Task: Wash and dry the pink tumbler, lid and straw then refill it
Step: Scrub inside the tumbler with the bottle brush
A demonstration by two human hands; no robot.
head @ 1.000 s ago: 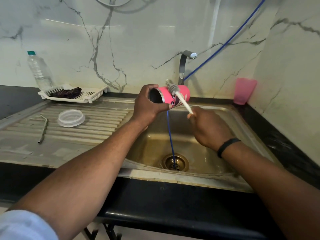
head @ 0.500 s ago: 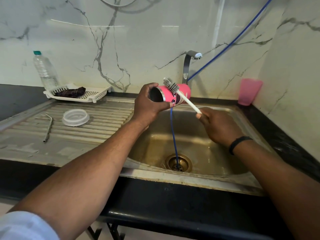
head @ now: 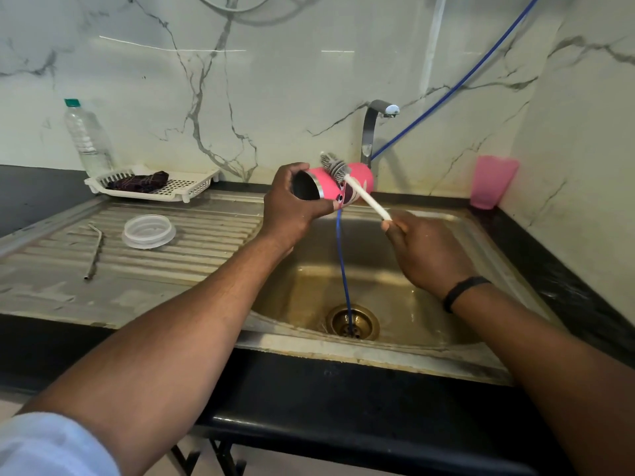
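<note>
You are holding the pink tumbler (head: 338,185) sideways over the sink (head: 481,235), left hand (head: 292,207) wrapping its rim so runoff drains below, while your right hand (head: 422,249) is clasping the bottle brush (head: 357,190), scrubbing its outside; lid (head: 148,231) and straw (head: 95,250) are waiting on the drainboard

1 pink tumbler (head: 357,182), 1 brush (head: 354,188), 1 lid (head: 148,231), 1 straw (head: 95,250), 1 bottle (head: 87,139), 1 pink cup (head: 493,182), 2 hands (head: 292,207)
</note>
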